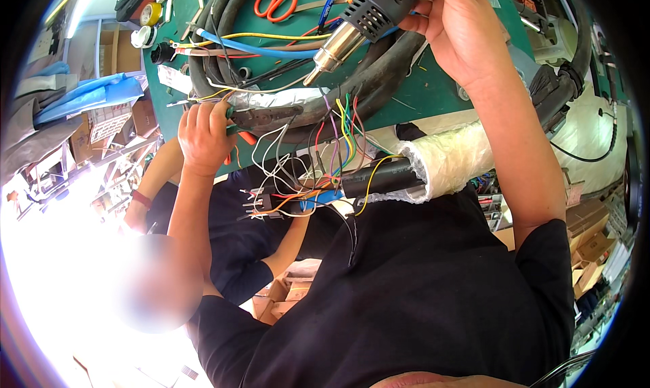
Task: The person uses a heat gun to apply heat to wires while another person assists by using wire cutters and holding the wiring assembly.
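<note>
My right hand (453,32) grips a heat gun (369,22) with a black vented body. Its metal nozzle (336,48) points down and left, towards a crinkled whitish wrap (277,98) along a thick black cable (298,114). At that cable's left end my left hand (203,134) is closed, knuckles up. A dark green piece shows beside its fingers, but what it holds is mostly hidden. Nearer to me hang several thin coloured wires (349,134). They run by a black sleeve (382,178) that comes out of a cream padded roll (453,161).
On the green table (443,93) lie orange-handled scissors (276,2), a blue pen-like tool (328,9), loose blue and yellow wires (271,44) and a yellow tape roll (151,13). A co-worker's arm (166,164) is close on my left. Cardboard boxes (589,246) stand at the right.
</note>
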{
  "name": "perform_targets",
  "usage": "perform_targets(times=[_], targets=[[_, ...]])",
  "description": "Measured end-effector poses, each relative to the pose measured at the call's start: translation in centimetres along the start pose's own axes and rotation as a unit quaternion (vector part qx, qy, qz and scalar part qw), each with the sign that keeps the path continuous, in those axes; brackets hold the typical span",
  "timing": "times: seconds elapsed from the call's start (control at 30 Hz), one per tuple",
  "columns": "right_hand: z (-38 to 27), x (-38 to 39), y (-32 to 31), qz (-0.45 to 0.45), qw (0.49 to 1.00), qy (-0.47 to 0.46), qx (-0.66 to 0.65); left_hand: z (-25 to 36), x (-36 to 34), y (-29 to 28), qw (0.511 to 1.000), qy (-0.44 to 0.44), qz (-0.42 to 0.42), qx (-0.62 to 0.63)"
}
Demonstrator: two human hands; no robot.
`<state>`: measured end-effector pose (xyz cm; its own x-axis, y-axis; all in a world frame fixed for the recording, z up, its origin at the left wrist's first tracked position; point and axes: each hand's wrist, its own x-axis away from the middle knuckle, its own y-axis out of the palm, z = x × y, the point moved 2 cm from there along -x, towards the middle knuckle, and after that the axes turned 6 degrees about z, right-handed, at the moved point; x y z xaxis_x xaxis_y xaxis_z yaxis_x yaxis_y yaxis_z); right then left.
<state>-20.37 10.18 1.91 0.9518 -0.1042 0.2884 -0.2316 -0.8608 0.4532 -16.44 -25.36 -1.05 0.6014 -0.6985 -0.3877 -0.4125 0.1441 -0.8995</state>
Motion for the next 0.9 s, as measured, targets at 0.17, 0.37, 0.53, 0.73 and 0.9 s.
perform_targets(times=[0.17,0.37,0.53,0.73,0.9], targets=[[0.2,0.1,-0.1,-0.005,1.0,0.005,0.007,0.3,-0.1,-0.1,1.0,-0.005,-0.009,0.011],[0.9,0.0,0.1,-0.004,0.999,0.022,0.038,0.5,-0.7,-0.6,1.0,-0.004,-0.008,-0.004],[0.5,0.8,1.2,0.008,0.998,0.035,0.056,0.5,-1.2,-1.6,1.0,-0.006,-0.003,-0.006],[1.1,0.4,0.3,-0.015,0.998,0.038,0.038,1.3,-1.3,-2.6,0.99,-0.033,-0.073,-0.118],[0.7,-0.3,-0.1,-0.004,0.999,0.031,-0.007,1.1,-0.6,-2.7,0.986,-0.077,-0.035,-0.143]])
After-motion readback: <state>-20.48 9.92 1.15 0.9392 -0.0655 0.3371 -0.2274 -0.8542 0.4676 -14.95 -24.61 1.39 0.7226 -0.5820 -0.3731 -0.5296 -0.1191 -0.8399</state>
